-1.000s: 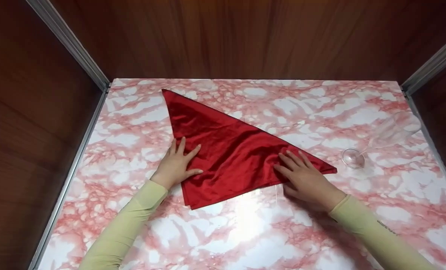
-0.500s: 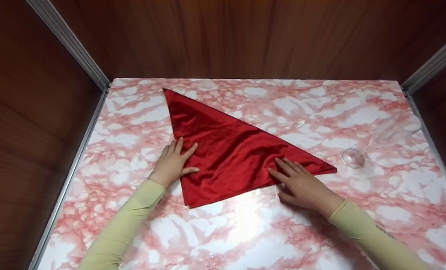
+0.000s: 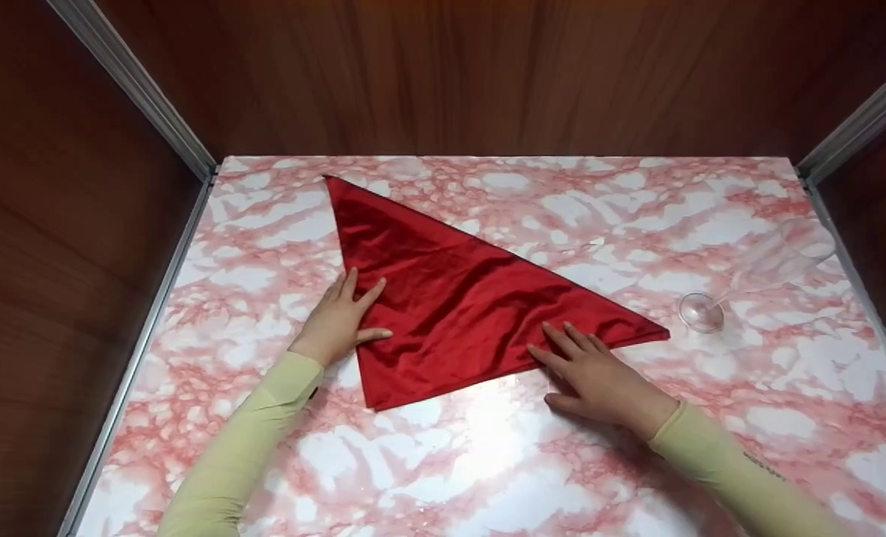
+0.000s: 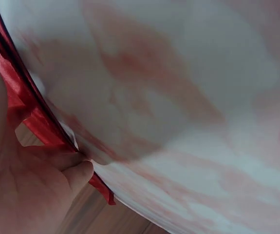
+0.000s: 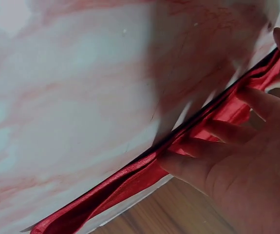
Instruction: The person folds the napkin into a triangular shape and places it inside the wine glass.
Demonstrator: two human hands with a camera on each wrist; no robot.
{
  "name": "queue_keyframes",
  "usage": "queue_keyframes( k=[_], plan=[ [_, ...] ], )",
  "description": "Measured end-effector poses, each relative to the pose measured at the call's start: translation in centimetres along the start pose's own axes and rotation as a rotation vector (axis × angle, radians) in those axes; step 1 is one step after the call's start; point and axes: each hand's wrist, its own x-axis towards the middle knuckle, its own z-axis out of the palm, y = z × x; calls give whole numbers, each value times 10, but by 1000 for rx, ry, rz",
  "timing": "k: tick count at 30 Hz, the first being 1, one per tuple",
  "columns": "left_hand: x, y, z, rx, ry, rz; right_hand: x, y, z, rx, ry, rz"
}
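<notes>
A shiny red cloth (image 3: 443, 298) with a dark hem lies on the table, folded into a triangle with its long edge running from far left to near right. Soft wrinkles cross its middle. My left hand (image 3: 335, 321) rests on the cloth's left edge, fingers spread and the thumb on the fabric. At the lower right edge my right hand (image 3: 603, 377) touches the cloth with spread fingertips, its thumb over the bare tabletop. Both wrist views show fingers along the layered cloth edge (image 4: 37, 112), and in the right wrist view the folded layers (image 5: 125, 185) part slightly.
A clear stemmed glass (image 3: 778, 261) lies on its side at the right, its round foot close to the cloth's right tip. The pink and white marbled table (image 3: 443, 485) is bounded by brown wood panels (image 3: 443, 74) at the back and sides.
My right hand has slid left and toward me along the cloth's lower edge. My left hand has shifted slightly left. The cloth's near corner has moved a little left, its layers now closer aligned.
</notes>
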Motion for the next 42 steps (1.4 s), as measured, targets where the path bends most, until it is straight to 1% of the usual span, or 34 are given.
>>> queue_keyframes(
  k=[4,9,15,20,23,27,30,32,36,39,42],
  plan=[
    [-1,3,0,4,40,6,0,4,-2,-5,9,7],
    [-3,12,3,1,58,-7,-2,12,-4,-29,32,11],
    [-7,31,9,57,69,-22,-4,26,-10,-36,57,34],
    [-10,50,15,82,88,-37,-4,41,-16,-27,45,80],
    [-12,61,15,110,66,-53,-5,51,-20,-11,39,103],
    [-15,75,15,120,38,-40,-5,64,-25,-5,45,124],
    [-19,84,14,120,23,-20,-3,70,-27,-32,59,139],
    [-22,88,13,147,3,-8,-2,71,-28,-55,67,147],
    [-24,92,12,231,23,51,-1,63,-25,-83,78,127],
    [-22,91,12,265,60,137,-2,52,-20,-78,96,77],
    [-18,90,13,245,82,256,-2,39,-14,-78,110,21]
  ],
)
